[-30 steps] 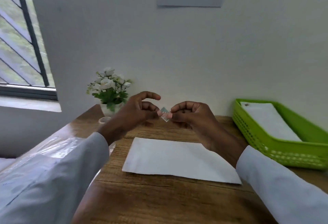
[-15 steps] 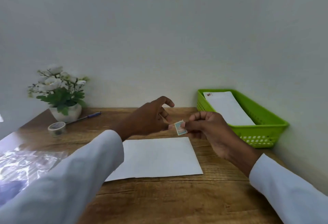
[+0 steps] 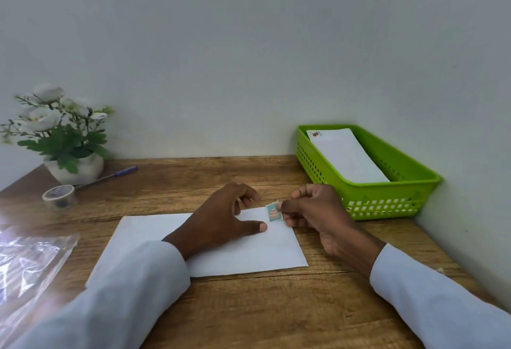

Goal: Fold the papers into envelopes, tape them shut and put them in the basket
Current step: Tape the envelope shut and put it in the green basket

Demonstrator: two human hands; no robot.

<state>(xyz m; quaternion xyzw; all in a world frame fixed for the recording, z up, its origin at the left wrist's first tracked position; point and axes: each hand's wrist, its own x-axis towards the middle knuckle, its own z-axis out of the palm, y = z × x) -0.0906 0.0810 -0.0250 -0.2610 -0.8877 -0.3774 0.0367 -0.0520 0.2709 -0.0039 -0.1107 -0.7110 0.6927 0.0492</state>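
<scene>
Paper [image 3: 154,238] is what we work with, and it lies flat on the table [image 3: 276,307] in the middle, right in front of us. We think it is very light and thin. It will bend and crease with a small push, and it could slide on the smooth wood or tear if we pull hard.

Far to the left we see a flower pot [image 3: 74,169], a pen [image 3: 116,174] and a roll of tape [image 3: 59,196]. A clear plastic bag [image 3: 30,260] lies at the near left edge.

Our left hand [image 3: 221,216] rests on the far right part of the paper. Its fingers are loosely bent, and the thumb lies flat on the sheet. It holds nothing, and we think it keeps the paper from sliding.

Just to the right, our right hand [image 3: 318,210] pinches a tiny sticker [image 3: 274,212] between thumb and finger. The sticker is at the far right corner of the paper. We cannot tell if it touches the sheet yet. It must be sticky on one side, so we should hold it by its edge and press it down flat.

At the far right sits the green basket [image 3: 387,202], apart from the paper. One white envelope [image 3: 345,155] is already in it. To lift ours, we would take it by an edge or corner, gently, so it does not crumple.
</scene>
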